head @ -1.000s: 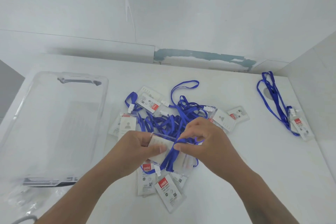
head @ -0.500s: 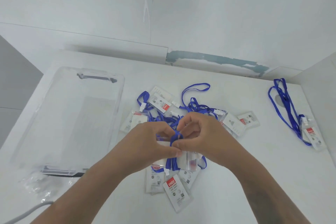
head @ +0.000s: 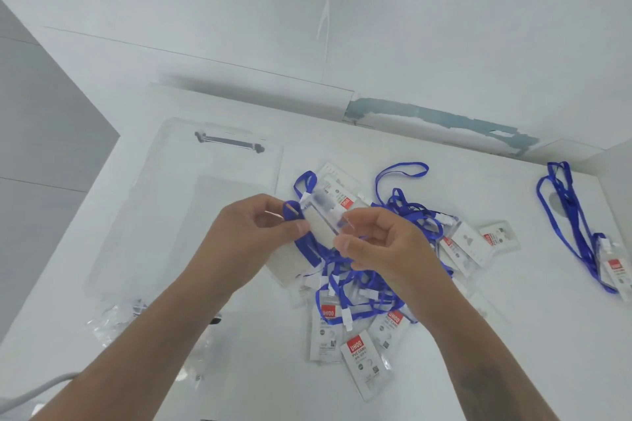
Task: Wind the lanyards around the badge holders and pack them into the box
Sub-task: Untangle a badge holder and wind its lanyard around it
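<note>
both hands pinch one badge holder (head: 325, 222) above the pile — left hand (head: 260, 232) also nips its blue lanyard (head: 309, 249), right hand (head: 379, 243) grips the near end; long axis slants away-left, clear box (head: 164, 215) lies left.

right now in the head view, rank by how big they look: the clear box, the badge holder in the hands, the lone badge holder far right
1. clear box, by far the largest.
2 and 3. held badge holder and lone badge holder: unranked; the held one is nearer, blurred and partly covered.
</note>
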Demonstrator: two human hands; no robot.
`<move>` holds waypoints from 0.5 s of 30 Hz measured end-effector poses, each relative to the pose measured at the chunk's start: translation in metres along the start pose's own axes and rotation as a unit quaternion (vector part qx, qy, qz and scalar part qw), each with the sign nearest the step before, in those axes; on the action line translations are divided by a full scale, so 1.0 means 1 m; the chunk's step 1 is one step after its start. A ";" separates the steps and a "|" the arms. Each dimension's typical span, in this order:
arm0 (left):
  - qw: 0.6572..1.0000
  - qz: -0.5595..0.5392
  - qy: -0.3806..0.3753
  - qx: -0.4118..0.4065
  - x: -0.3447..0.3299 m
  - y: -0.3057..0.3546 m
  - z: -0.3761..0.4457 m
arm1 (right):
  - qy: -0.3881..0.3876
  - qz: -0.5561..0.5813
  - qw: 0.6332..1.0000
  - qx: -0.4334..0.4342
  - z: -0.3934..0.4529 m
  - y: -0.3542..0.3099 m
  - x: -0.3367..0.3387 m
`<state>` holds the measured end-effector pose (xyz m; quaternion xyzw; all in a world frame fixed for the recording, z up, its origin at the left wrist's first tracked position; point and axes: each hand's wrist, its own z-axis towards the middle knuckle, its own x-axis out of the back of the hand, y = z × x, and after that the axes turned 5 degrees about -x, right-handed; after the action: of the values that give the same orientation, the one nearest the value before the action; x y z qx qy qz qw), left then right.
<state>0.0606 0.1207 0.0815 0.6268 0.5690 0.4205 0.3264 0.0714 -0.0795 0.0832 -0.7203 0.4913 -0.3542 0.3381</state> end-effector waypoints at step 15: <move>0.995 -0.036 0.043 0.077 0.104 -0.023 0.040 | 0.140 -0.208 0.963 0.096 0.064 -0.036 -0.112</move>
<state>0.0866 0.2290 0.0597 0.6103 0.6356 0.3899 0.2674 0.1126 0.0461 0.0596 -0.7138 0.3371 -0.5595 0.2525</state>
